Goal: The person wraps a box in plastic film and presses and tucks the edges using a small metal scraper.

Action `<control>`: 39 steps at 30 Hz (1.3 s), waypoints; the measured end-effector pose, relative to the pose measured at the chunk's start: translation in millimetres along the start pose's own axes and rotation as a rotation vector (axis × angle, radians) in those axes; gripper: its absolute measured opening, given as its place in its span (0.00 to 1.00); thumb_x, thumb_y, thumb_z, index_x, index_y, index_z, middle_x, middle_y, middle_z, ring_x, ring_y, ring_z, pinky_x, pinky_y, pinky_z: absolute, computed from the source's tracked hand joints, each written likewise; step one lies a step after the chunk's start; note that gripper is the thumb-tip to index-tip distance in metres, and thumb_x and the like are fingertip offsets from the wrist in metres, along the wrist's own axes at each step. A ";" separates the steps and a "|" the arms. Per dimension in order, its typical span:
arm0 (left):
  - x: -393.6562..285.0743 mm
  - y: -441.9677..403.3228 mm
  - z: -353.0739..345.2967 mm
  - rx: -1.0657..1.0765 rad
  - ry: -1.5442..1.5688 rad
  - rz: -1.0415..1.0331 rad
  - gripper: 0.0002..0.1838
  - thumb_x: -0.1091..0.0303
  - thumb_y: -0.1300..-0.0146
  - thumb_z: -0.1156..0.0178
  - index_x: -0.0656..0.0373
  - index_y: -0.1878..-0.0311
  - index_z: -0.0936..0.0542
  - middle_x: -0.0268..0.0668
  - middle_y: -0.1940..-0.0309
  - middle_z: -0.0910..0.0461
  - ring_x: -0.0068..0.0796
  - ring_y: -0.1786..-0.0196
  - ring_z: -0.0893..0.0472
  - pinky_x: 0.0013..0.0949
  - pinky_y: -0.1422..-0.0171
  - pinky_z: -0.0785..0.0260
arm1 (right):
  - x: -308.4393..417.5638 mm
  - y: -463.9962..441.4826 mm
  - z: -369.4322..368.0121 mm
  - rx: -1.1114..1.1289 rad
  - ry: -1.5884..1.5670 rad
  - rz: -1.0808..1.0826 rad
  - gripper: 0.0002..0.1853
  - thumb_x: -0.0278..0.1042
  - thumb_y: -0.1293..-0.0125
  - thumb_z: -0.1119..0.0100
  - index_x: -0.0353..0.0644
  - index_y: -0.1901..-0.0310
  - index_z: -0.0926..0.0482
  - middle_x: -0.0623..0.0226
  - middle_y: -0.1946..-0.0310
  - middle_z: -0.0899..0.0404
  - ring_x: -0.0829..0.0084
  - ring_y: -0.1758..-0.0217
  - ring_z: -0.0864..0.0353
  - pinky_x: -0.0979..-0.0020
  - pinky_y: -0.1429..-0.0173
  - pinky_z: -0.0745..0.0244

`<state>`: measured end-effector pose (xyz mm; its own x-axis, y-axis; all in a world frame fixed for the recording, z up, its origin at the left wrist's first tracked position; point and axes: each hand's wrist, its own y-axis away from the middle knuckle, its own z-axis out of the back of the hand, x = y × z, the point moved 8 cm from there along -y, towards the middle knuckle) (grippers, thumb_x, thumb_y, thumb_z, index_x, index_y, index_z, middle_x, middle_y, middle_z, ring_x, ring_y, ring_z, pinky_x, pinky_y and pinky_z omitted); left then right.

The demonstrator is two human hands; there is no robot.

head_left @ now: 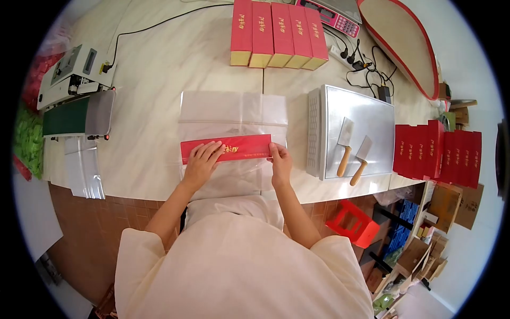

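Note:
A long red box [248,147] with gold lettering lies across a large sheet of clear plastic [212,110] on the table, close to my body. My left hand [201,162] rests over the left half of the box, its fingers stretched across the top face. At the box's right end, my right hand [281,162] grips the corner between thumb and fingers. The plastic extends beyond the box, both on the far side and toward me. Whether any plastic covers the box cannot be made out.
Several red boxes [273,37] stand at the back, more [435,151] at far right. Two wooden-handled scrapers [345,139] lie on a metal-topped machine [366,106]. Left are a machine with a green belt [65,116] and clear bags [84,167]. Cables [366,66] cross the back right.

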<state>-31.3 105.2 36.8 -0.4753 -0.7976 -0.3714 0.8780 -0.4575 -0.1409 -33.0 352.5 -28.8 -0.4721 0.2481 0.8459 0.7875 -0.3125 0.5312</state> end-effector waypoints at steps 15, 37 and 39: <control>-1.2 0.6 0.4 -0.021 -0.023 -0.018 0.31 0.64 0.42 0.35 0.51 0.33 0.28 0.30 0.33 0.31 0.30 0.32 0.32 0.42 0.28 0.43 | -1.1 -8.9 7.9 -0.038 -0.082 0.074 0.11 0.37 0.33 0.35 0.35 0.60 0.17 0.72 0.68 0.18 0.82 0.68 0.28 0.77 0.62 0.32; -4.7 -1.1 5.5 0.005 0.016 -0.019 0.30 0.63 0.41 0.36 0.51 0.34 0.28 0.32 0.36 0.30 0.32 0.33 0.32 0.43 0.30 0.42 | 15.7 -6.6 15.8 0.079 -0.011 0.130 0.10 0.37 0.34 0.34 0.38 0.59 0.18 0.69 0.61 0.17 0.80 0.62 0.22 0.77 0.59 0.27; -1.8 -0.9 4.1 0.026 0.020 -0.022 0.30 0.64 0.42 0.35 0.51 0.34 0.28 0.32 0.37 0.29 0.33 0.34 0.32 0.44 0.30 0.42 | 11.8 -8.3 20.6 0.202 0.265 0.199 0.10 0.34 0.35 0.33 0.36 0.58 0.19 0.68 0.60 0.17 0.77 0.59 0.21 0.74 0.54 0.25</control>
<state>-31.5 105.4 41.3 -0.4933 -0.7792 -0.3868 0.8652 -0.4855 -0.1254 -36.9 376.9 -24.2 -0.3675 -0.0525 0.9285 0.9237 -0.1369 0.3579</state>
